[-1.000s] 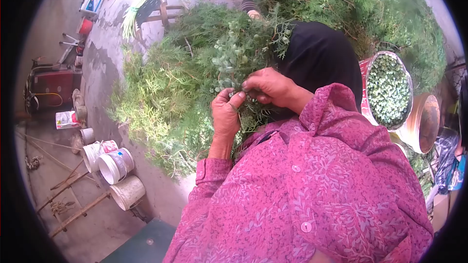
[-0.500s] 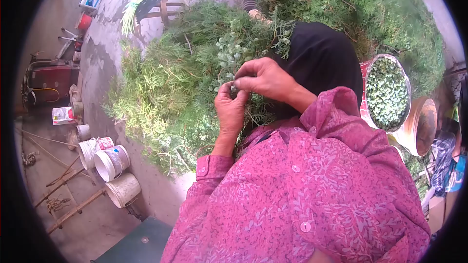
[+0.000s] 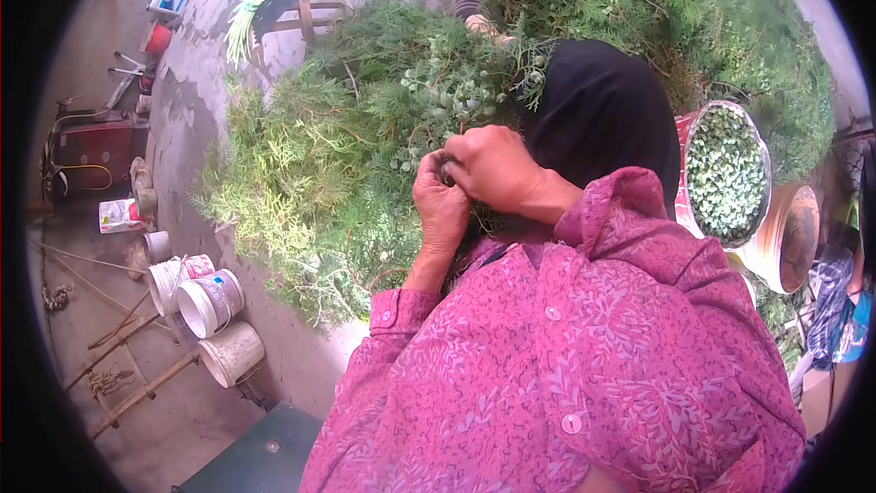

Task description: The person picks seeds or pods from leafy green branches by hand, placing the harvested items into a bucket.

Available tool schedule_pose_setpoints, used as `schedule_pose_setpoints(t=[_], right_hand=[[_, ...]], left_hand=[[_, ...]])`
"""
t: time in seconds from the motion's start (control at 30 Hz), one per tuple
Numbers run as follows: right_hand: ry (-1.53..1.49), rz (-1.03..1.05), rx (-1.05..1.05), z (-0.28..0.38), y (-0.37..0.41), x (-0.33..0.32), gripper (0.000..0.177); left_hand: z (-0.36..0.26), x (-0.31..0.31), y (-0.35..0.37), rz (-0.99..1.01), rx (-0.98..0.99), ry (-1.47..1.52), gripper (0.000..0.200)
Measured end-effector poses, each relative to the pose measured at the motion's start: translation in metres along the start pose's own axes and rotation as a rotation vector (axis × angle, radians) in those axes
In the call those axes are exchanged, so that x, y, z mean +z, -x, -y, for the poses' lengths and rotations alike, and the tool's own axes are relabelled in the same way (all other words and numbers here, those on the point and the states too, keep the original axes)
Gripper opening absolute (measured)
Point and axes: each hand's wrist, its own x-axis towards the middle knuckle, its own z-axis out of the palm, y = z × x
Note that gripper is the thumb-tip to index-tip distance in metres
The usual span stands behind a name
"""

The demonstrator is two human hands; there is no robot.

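Our left hand (image 3: 441, 210) and right hand (image 3: 497, 169) are bunched together over the lap, both clamped tight on the stem of a leafy sprig (image 3: 456, 91) poking up past the knuckles. Behind it is the heap of green cuttings (image 3: 301, 173), with a bowl of picked leaves (image 3: 725, 169) off right and white buckets (image 3: 210, 306) far left.

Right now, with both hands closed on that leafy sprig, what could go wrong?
The left hand and right hand press together on the leafy sprig; it might snap, or bits could fall into the branch pile. The bowl of buds sits off to the side, so pickings may miss it.
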Motion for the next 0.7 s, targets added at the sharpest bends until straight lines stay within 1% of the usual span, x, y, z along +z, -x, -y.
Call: schedule_pose_setpoints(t=[0.03, 0.1, 0.13, 0.2, 0.23, 0.27, 0.3, 0.33, 0.37, 0.43, 0.47, 0.53, 0.6, 0.63, 0.67, 0.7], right_hand=[[-0.001, -0.001, -0.001, -0.003, 0.0, 0.002, 0.016], [-0.387, -0.039, 0.063, -0.007, -0.003, 0.001, 0.017], [-0.388, -0.037, 0.06, -0.01, -0.002, -0.003, 0.017], [-0.882, 0.289, 0.455, -0.007, -0.002, -0.021, 0.02], [-1.129, 0.315, 0.541, -0.012, 0.001, -0.019, 0.02], [-1.129, 0.316, 0.54, -0.014, 0.002, -0.019, 0.02], [-1.203, 0.299, 0.586, -0.013, 0.003, -0.018, 0.019], [-1.279, 0.279, 0.634, -0.014, 0.004, -0.018, 0.019], [-1.277, 0.279, 0.634, -0.015, 0.005, -0.017, 0.019], [-1.059, 0.256, 0.452, -0.017, 0.006, -0.016, 0.017], [-1.058, 0.256, 0.45, -0.017, 0.005, -0.016, 0.017], [-1.086, 0.205, 0.583, -0.017, 0.003, -0.017, 0.013], [-1.048, 0.21, 0.586, -0.016, 0.003, -0.018, 0.01], [-1.012, 0.215, 0.592, -0.016, 0.003, -0.019, 0.008], [-1.011, 0.216, 0.591, -0.017, 0.004, -0.017, 0.008], [-1.178, 0.287, 0.599, -0.02, 0.004, -0.014, 0.007]], left_hand=[[0.0, 0.0, 0.0, -0.001, 0.001, -0.001, 0.026], [-0.001, -0.001, 0.0, 0.015, -0.019, 0.0, 0.026], [-0.002, -0.001, -0.001, 0.013, -0.017, 0.0, 0.026], [-0.01, 0.003, -0.001, 0.017, -0.009, 0.082, 0.026], [-0.013, 0.003, 0.0, 0.016, -0.009, 0.082, 0.026], [-0.015, 0.003, 0.001, 0.006, -0.053, 0.054, 0.026], [-0.017, 0.001, 0.001, -0.005, -0.097, 0.028, 0.027], [-0.014, -0.001, 0.001, -0.006, -0.096, 0.029, 0.027], [-0.01, -0.002, 0.0, 0.011, -0.083, 0.008, 0.027], [-0.005, -0.004, 0.0, 0.028, -0.068, -0.011, 0.028], [-0.008, -0.004, 0.001, 0.037, -0.058, 0.026, 0.027], [-0.013, -0.007, 0.002, 0.046, -0.046, 0.065, 0.026], [-0.023, -0.012, 0.001, 0.073, -0.201, 0.298, 0.024], [-0.03, -0.011, 0.002, 0.043, -0.199, 0.289, 0.02], [-0.027, -0.014, 0.001, 0.042, -0.198, 0.29, 0.02], [-0.022, -0.018, 0.0, 0.059, -0.202, 0.314, 0.018]])
